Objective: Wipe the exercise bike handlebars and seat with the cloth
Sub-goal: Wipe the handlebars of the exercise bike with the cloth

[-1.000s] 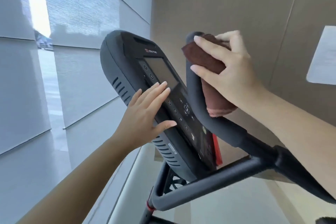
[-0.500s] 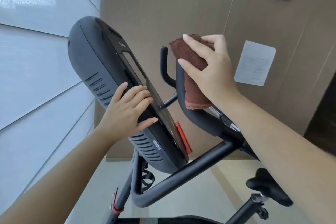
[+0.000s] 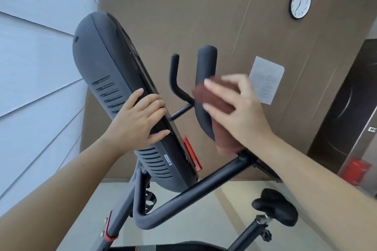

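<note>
Head-camera footage showed the right hand (image 3: 242, 112) pressing a brown cloth (image 3: 216, 106) against the padded right handlebar (image 3: 204, 91) of the bike, fingers spread and loosely curled over it — a flat press more than a tight grip. The cloth's lower end hung off the bar below the palm. The left hand (image 3: 138, 122) lay on the near edge of the console (image 3: 114, 79), fingers curled over the rim, nothing carried in it. The thinner left handlebar (image 3: 174, 75) stood bare between console and cloth, and the seat (image 3: 275, 206) sat low on the right, well apart from both hands. With so light a hold, the cloth could slide off the rounded bar and drop — and the dangling end could snag on the crossbar (image 3: 204, 185).
</note>
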A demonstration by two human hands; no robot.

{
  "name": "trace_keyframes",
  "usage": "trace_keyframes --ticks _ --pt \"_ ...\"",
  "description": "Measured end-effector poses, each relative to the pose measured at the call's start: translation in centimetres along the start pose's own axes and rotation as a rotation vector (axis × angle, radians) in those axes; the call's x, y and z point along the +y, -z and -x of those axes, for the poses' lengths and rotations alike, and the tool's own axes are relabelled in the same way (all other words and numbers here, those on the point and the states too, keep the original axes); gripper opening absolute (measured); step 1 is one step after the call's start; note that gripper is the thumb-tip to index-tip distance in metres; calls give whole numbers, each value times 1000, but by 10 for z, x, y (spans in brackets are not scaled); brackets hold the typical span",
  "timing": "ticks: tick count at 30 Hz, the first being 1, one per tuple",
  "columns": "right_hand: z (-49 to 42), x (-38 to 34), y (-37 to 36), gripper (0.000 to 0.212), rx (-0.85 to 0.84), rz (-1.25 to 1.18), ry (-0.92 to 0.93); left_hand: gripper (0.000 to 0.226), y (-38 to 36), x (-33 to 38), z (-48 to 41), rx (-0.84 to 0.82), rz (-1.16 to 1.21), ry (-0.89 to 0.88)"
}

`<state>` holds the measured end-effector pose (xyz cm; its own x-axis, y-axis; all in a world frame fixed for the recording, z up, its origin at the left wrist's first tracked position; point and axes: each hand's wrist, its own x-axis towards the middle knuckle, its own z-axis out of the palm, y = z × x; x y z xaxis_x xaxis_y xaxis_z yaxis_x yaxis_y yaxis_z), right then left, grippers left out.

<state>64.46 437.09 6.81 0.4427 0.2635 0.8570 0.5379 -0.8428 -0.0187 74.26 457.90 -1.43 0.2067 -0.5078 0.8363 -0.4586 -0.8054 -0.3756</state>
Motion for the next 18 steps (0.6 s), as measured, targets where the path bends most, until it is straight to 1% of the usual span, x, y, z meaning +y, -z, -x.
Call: trace_keyframes --ticks 1,2,3,6,7,10,13,16,18 --pt "-18 -4 -5 43 90 -24 -10 49 0 0 0 -3 -5 0" --pt "-34 -8 -10 43 142 -27 -13 49 0 0 0 -6 -11 1" --pt "-46 -11 -14 42 154 8 -9 49 0 0 1 -9 -16 1" --pt "-48 -12 -28 39 111 256 79 48 -2 0 1 -12 -17 2" --pt "-40 -10 -30 37 100 301 114 47 -2 0 1 -11 -15 3" --pt "-6 1 -32 37 61 349 176 47 -2 1 1 -21 -16 5" --pt "32 10 -32 39 -29 431 246 47 -1 2 1 -40 -19 18" --pt "48 16 -22 38 -119 417 268 46 1 3 1 -49 -7 21" --pt "50 20 -11 37 -182 308 237 46 3 3 1 -70 -5 26"
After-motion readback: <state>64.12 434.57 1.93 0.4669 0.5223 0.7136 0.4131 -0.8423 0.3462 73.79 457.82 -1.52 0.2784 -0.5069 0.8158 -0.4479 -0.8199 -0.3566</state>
